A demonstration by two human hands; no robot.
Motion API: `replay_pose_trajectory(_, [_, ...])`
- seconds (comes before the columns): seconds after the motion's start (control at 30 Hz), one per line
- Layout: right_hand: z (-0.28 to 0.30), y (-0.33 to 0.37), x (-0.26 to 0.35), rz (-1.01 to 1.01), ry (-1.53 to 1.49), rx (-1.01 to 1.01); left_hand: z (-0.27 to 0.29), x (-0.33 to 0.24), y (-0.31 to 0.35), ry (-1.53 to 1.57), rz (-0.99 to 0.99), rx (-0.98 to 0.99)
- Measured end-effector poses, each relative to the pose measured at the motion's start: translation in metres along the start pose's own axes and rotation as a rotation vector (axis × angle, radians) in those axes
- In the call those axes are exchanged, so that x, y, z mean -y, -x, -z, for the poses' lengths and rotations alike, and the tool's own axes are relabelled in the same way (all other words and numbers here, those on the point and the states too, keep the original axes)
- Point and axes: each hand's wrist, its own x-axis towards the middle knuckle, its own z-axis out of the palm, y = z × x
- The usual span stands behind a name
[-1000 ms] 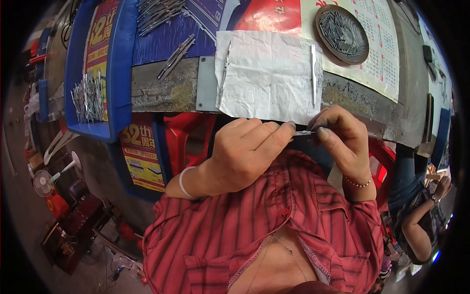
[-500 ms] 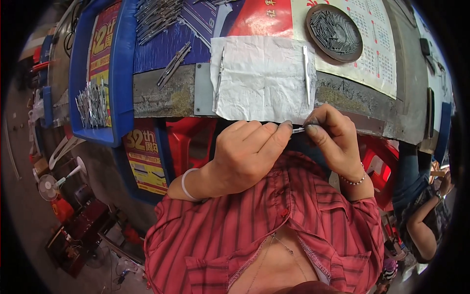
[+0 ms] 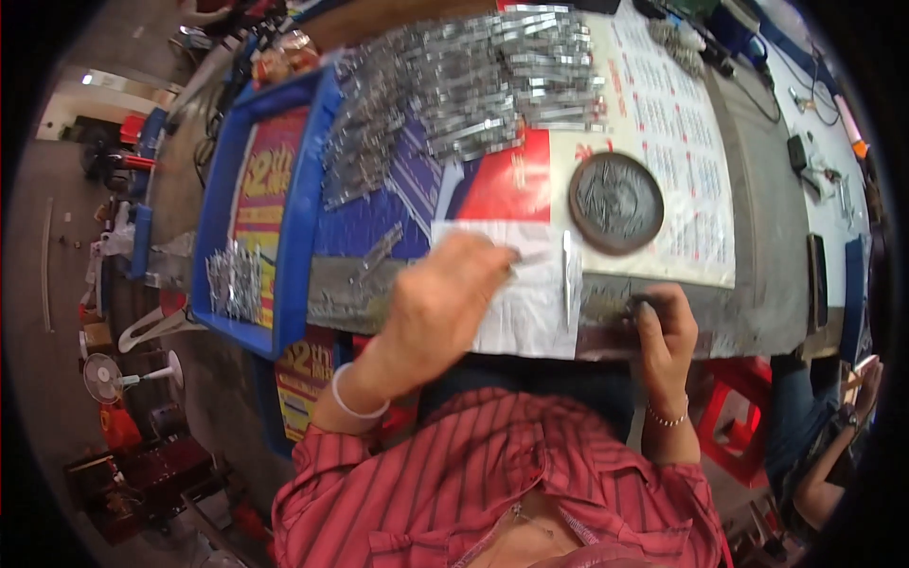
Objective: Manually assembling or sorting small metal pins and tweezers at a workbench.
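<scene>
My left hand (image 3: 440, 298) is over the white paper sheet (image 3: 525, 322), its fingers drawn together and blurred by motion. Whatever is between its fingertips cannot be made out. At the table's front edge, right of the paper, my right hand (image 3: 670, 331) has thumb and forefinger pinched, with any small thing between them too small to name. A slim silver tool (image 3: 568, 279) lies along the paper's right side. Beyond the right hand sits a round dark dish (image 3: 653, 222) with thin grey metal pins (image 3: 606, 189) in it.
Many slim metal pieces (image 3: 473, 85) are heaped at the back, with a few loose ones (image 3: 379, 251) left of the paper. A blue tray (image 3: 294, 237) at the left holds an upright bunch of metal pieces (image 3: 235, 284). Another person's arm (image 3: 833, 464) shows at the far right.
My hands have parted: the left has gone forward over the paper, the right outward to the right. The slim metal piece between them no longer shows. The view has tilted, revealing more tabletop.
</scene>
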Motion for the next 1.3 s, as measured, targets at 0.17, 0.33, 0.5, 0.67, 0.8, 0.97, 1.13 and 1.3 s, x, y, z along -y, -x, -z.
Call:
replay_pose_trajectory(0.17, [0.019, 0.008, -0.027, 0.229, 0.232, -0.158, 0.009, 0.060, -0.111, -0.099, -0.080, -0.122])
replay_pose_trajectory(0.33, [0.017, -0.001, -0.028, 0.302, 0.198, -0.106, -0.039, 0.149, -0.230, -0.089, -0.070, -0.159])
replay_pose_trajectory(0.5, [0.018, -0.005, -0.020, 0.364, 0.295, -0.101, -0.092, 0.203, -0.307, -0.241, -0.036, -0.064])
replay_pose_trajectory(0.67, [0.021, -0.002, -0.021, 0.406, 0.274, -0.109, -0.114, 0.212, -0.328, -0.351, -0.018, 0.137])
replay_pose_trajectory(0.8, [0.020, -0.005, -0.023, 0.411, 0.273, -0.072, -0.092, 0.218, -0.313, -0.282, -0.022, 0.015])
replay_pose_trajectory(0.97, [0.017, -0.001, -0.026, 0.379, 0.285, -0.111, -0.014, 0.154, -0.245, -0.094, -0.122, -0.124])
replay_pose_trajectory(1.13, [0.009, 0.002, -0.030, 0.322, 0.248, -0.144, 0.051, 0.088, -0.085, -0.116, 0.167, -0.016])
replay_pose_trajectory(1.3, [0.008, 0.002, -0.036, 0.278, 0.278, -0.172, 0.060, 0.091, 0.045, -0.204, 0.535, -0.007])
